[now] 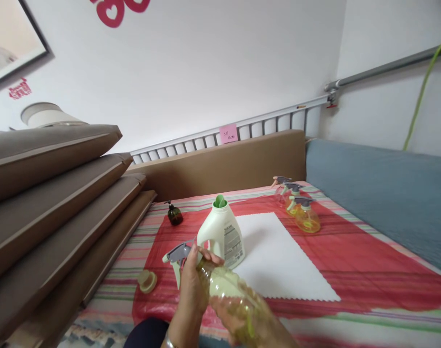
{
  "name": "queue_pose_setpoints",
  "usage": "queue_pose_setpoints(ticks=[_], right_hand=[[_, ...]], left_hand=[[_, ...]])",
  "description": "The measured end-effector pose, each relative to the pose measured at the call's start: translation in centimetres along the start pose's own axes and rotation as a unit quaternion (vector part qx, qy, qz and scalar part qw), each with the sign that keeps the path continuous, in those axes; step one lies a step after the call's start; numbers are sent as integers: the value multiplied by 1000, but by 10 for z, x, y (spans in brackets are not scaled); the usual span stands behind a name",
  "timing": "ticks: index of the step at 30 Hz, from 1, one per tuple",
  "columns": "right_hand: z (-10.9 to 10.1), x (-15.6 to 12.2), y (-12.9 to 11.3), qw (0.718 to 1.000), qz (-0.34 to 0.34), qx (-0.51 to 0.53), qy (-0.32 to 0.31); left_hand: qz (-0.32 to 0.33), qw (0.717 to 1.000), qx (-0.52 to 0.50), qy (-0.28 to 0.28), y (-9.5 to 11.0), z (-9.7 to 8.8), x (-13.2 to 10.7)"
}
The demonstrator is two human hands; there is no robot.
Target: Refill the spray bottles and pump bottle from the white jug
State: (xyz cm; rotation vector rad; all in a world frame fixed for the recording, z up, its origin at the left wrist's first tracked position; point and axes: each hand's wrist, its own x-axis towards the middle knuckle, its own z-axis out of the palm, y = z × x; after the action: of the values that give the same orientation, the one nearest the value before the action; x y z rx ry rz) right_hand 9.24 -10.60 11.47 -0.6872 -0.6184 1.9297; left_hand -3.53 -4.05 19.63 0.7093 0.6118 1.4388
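Yellow-tinted and see-through, the spray bottle (pixel 227 282) lies slantwise in the person's two hands at the bottom of the view, base toward the lower right, top toward the upper left. Its plastic body is glossy and uneven, catching bright highlights; the spray head (pixel 179 252) at the upper end is grey, with pale green parts, its nozzle facing left.

The left hand (pixel 193 285) grasps the bottle near its neck, thumb pointing up on one side, fingers wrapped round on the other. The right hand (pixel 230 314), its forearm entering from the lower right, grips the body lower down; glare and blur hide how its fingers sit.

Around them spreads a striped cover (pixel 387 328), overlaid by a red sheet (pixel 369 261), then a white mat (pixel 278 261) with wavy edges. Just beyond the held bottle stands a pale jug (pixel 226 237) with a green spout. Three sprayers (pixel 307 222) with grey heads stand near the mat's far right corner. At the left are a dark pump bottle (pixel 174 215) and, smaller, a pale cap (pixel 147 281).
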Motion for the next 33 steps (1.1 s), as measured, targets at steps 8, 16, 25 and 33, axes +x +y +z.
queue_pose_setpoints(ticks=[8, 16, 25, 33], right_hand=[[5, 1, 7, 998, -20, 53, 17], [5, -4, 1, 998, 48, 46, -4], [9, -1, 17, 997, -42, 27, 51], [7, 0, 1, 979, 140, 120, -86]], left_hand=[[34, 998, 34, 28, 1, -4, 1], [-28, 999, 23, -23, 7, -6, 2], [6, 1000, -5, 19, 1, -11, 1], [-49, 998, -6, -49, 6, -9, 0]])
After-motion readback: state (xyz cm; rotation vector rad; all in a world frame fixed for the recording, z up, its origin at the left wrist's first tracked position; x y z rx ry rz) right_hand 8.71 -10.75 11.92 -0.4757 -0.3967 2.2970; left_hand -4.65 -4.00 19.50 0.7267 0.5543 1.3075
